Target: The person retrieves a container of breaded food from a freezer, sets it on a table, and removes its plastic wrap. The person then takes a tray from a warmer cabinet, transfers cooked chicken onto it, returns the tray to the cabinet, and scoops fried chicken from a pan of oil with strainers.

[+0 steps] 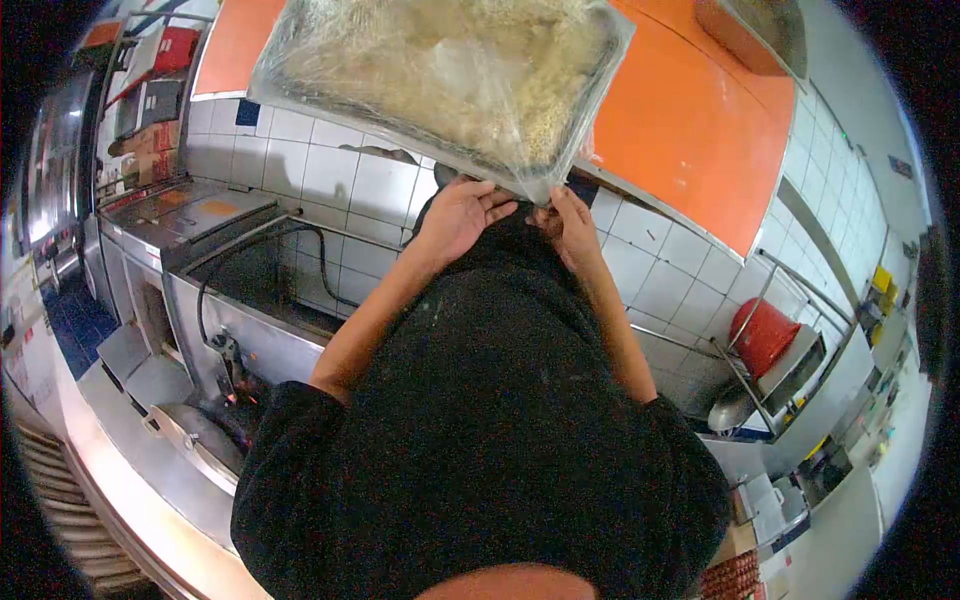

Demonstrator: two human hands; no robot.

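A metal tray (262,84) lies on an orange surface at the top of the view, with pale yellowish food inside under clear plastic wrap (440,60). At the tray's near edge is my left hand (465,215), its fingers bent and slightly apart, with nothing visible between them. My right hand (570,222) is at the tray's near right corner, thumb and fingers pinched together on the edge of the plastic wrap. Some fingertips of both hands are hidden in the shadow below the rim.
The orange table (690,120) reaches right, with another metal tray (755,35) at its far end. Left are a metal sink (250,265) with a black hose and a stove (205,440). A red bucket (762,335) sits on a rack at right.
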